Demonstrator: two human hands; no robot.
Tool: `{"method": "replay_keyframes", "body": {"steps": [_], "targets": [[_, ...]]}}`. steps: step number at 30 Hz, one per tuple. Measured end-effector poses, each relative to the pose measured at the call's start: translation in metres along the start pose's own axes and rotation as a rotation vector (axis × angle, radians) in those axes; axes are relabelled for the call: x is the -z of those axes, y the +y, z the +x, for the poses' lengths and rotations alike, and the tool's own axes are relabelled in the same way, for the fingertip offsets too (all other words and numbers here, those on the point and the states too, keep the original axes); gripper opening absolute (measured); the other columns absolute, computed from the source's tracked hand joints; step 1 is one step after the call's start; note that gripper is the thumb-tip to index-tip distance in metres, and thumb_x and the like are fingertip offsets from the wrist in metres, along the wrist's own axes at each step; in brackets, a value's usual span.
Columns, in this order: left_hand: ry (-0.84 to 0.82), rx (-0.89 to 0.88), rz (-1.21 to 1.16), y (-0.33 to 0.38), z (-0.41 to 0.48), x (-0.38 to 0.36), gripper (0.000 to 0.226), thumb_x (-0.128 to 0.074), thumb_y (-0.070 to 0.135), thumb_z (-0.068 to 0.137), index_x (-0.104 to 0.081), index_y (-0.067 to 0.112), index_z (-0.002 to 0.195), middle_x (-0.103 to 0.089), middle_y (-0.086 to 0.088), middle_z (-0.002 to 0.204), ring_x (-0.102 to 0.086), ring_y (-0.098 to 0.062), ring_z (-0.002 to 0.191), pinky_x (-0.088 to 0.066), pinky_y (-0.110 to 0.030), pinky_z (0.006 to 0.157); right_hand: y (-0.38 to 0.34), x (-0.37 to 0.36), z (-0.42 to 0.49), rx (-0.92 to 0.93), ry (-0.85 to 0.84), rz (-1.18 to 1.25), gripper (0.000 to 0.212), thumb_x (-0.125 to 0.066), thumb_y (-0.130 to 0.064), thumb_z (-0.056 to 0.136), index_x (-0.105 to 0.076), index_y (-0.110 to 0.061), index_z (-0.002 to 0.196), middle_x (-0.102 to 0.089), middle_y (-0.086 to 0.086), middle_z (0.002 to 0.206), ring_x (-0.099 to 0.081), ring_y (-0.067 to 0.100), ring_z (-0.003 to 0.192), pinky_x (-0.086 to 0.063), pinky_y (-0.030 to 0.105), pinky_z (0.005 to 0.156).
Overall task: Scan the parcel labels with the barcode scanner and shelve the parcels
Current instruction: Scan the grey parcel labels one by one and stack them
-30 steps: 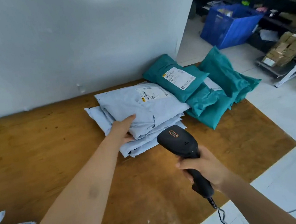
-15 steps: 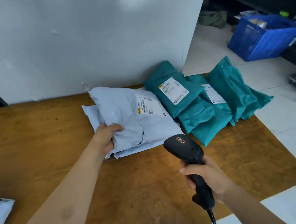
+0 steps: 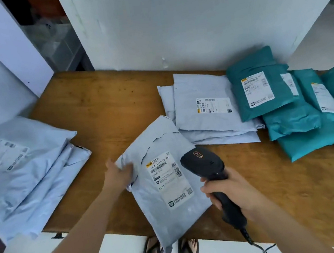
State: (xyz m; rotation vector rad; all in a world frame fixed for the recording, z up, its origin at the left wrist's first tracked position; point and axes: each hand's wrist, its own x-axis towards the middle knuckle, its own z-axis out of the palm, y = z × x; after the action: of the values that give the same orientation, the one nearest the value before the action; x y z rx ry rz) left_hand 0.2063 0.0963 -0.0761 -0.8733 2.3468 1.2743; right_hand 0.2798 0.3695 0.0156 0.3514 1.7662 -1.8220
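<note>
Gripping the left edge of a pale grey plastic mailer parcel point(image 3: 174, 212), our left hand point(image 3: 118, 173) has its fingers curled over the crumpled film. This parcel lies label-up at the near middle of the brown wooden table point(image 3: 104, 105), its lower end jutting past the table's edge toward six o'clock. We cannot tell whether it rests on the wood or is lifted a little. Its white printed shipping label point(image 3: 168, 178) faces us, with barcodes and "A111" readable.

Our right hand point(image 3: 234, 192) wraps its fingers round the handle of a black handheld barcode scanner point(image 3: 204, 162). The scanner's head sits just beside the label at its three o'clock, nose turned toward ten o'clock, and its cable trails toward five o'clock.

At one o'clock from the held parcel a stack of pale grey mailers point(image 3: 206, 107) lies flat, the top one label-up. At three o'clock of that stack, touching it, lies a heap of teal plastic mailers point(image 3: 291, 120), overlapping one another. At nine o'clock, well apart, another pile of pale grey mailers point(image 3: 28, 173) spills past the table's left edge. A white wall point(image 3: 188, 14) stands behind at twelve o'clock.
</note>
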Motion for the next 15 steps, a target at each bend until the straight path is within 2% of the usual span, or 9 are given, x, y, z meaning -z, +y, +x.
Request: {"method": "replay_keyframes", "body": {"steps": [2, 5, 8, 11, 15], "targets": [[-0.006, 0.062, -0.179, -0.019, -0.006, -0.003, 0.090, -0.064, 0.041, 0.086, -0.009, 0.005, 0.148, -0.036, -0.013, 0.147, -0.043, -0.032, 0.130, -0.042, -0.041, 0.101, 0.003, -0.016, 0.001, -0.072, -0.019, 0.000, 0.025, -0.068, -0.010, 0.060, -0.059, -0.002, 0.082, -0.053, 0.009, 0.052, -0.042, 0.017, 0.035, -0.035, 0.024, 0.042], [-0.111, 0.139, -0.382, -0.029, -0.010, 0.000, 0.096, -0.074, 0.056, 0.068, -0.033, 0.011, 0.142, -0.050, -0.003, 0.137, -0.054, -0.025, 0.118, -0.048, -0.039, 0.092, 0.004, -0.032, 0.002, -0.103, -0.037, 0.008, 0.020, -0.067, -0.009, 0.062, -0.058, -0.003, 0.078, -0.053, 0.009, 0.052, -0.043, 0.017, 0.035, -0.036, 0.024, 0.042], [-0.156, 0.200, -0.427, -0.023, -0.005, 0.001, 0.075, -0.072, 0.046, 0.076, -0.043, 0.012, 0.137, -0.054, -0.005, 0.131, -0.056, -0.026, 0.112, -0.051, -0.043, 0.090, 0.002, -0.039, 0.006, -0.098, -0.021, -0.016, 0.016, -0.067, -0.009, 0.063, -0.058, -0.004, 0.075, -0.052, 0.007, 0.049, -0.043, 0.017, 0.035, -0.038, 0.023, 0.044], [-0.178, 0.235, -0.530, -0.015, -0.002, -0.002, 0.078, -0.077, 0.038, 0.073, -0.042, 0.010, 0.137, -0.053, -0.008, 0.133, -0.054, -0.032, 0.118, -0.049, -0.053, 0.095, -0.002, -0.042, 0.007, -0.123, -0.031, -0.062, 0.009, -0.067, -0.003, 0.073, -0.058, -0.004, 0.072, -0.052, 0.006, 0.047, -0.044, 0.016, 0.036, -0.039, 0.024, 0.047], [-0.172, 0.312, -0.611, -0.012, -0.006, -0.008, 0.077, -0.077, 0.035, 0.075, -0.040, 0.007, 0.135, -0.049, -0.007, 0.131, -0.047, -0.035, 0.125, -0.045, -0.055, 0.098, -0.005, -0.041, 0.005, -0.164, -0.059, -0.100, 0.010, -0.067, -0.006, 0.074, -0.060, -0.007, 0.066, -0.053, 0.007, 0.048, -0.045, 0.016, 0.037, -0.040, 0.025, 0.049]]}}
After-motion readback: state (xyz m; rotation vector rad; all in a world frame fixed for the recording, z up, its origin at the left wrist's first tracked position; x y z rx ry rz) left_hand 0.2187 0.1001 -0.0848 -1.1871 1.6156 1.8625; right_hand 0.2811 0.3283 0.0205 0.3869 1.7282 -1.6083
